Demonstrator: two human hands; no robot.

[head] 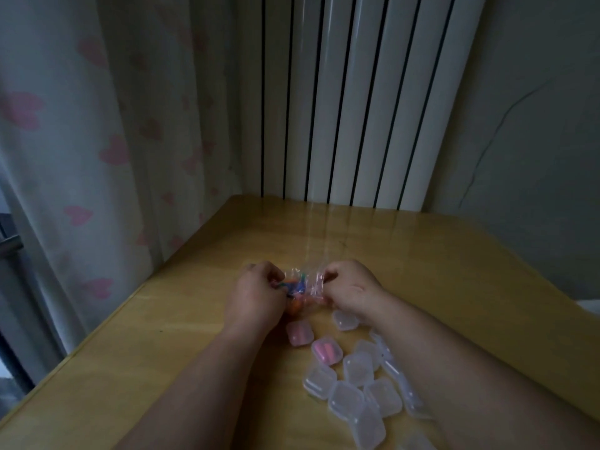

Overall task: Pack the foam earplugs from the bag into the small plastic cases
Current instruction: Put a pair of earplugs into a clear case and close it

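The left hand point(256, 293) and right hand point(350, 292) each pinch an end of the clear plastic bag point(308, 282) of coloured foam earplugs point(296, 286), low over the wooden table point(162, 336). Small clear cases point(357, 368) cluster beside the right forearm, and two hold pink earplugs point(324, 349).

Bare tabletop point(373, 241) spans the far and left areas. Plastic cases point(357, 368) crowd the near middle. Radiator point(357, 92) and curtain point(97, 141) bound its edges.
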